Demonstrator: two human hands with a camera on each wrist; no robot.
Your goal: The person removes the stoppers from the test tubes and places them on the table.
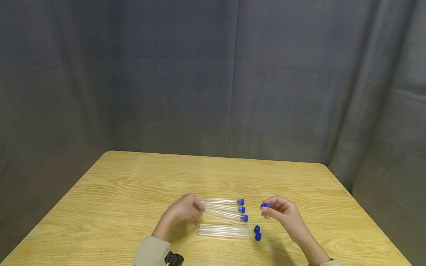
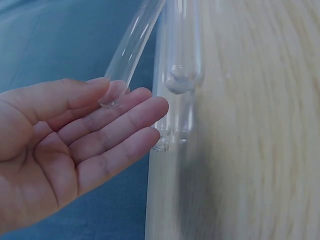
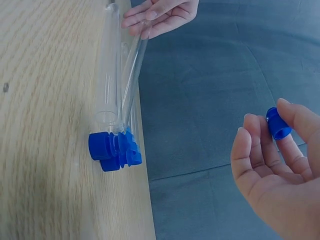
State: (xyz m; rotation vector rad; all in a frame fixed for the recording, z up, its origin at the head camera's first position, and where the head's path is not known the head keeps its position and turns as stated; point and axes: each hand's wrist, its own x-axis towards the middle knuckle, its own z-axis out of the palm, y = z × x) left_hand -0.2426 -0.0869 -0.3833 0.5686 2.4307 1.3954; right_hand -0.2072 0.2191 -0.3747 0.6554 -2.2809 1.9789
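The left hand (image 1: 189, 207) pinched the round end of a clear tube (image 2: 131, 52) and held that end up off the bench (image 1: 139, 188), with the tube pointing to about 3 or 4 o'clock. The right hand (image 1: 283, 212), over at the left hand's 3 o'clock, pinched a blue cap (image 3: 278, 124) between its thumb and fingers. Capped tubes (image 1: 221, 201) lay at the left hand's 3 o'clock, bare tubes (image 1: 223, 231) at its 4 o'clock, and two loose caps (image 1: 257, 229) at the right hand's 8 o'clock.
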